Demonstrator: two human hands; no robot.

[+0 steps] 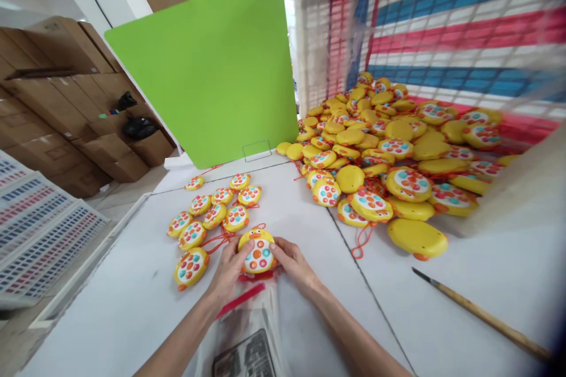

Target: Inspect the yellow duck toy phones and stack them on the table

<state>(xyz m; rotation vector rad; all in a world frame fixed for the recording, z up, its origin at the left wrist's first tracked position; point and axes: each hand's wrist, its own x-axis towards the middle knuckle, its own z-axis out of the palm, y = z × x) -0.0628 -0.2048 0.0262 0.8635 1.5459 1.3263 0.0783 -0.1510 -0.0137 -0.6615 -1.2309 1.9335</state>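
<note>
Between my two hands I hold a yellow duck-shaped toy point(257, 256), its white face with round coloured buttons turned up towards me. My left hand point(232, 262) is closed on its left edge, the thumb lying over the rim. My right hand point(292, 259) grips the opposite edge. Below the toy lies a clear plastic bag point(239, 330) with a red strip and a dark printed picture. To the left, several like toys point(213, 216) lie button side up in loose rows, with orange cords. A large heap of the same toys point(371, 141) spreads out at the right.
A thin wooden-handled tool point(477, 309) with a dark tip lies at the right on the white table point(119, 306). Behind stands a green board point(212, 70). A tipped basket point(318, 53) with a striped lining backs the heap. Cardboard boxes point(57, 106) and white crates point(39, 235) stand at left.
</note>
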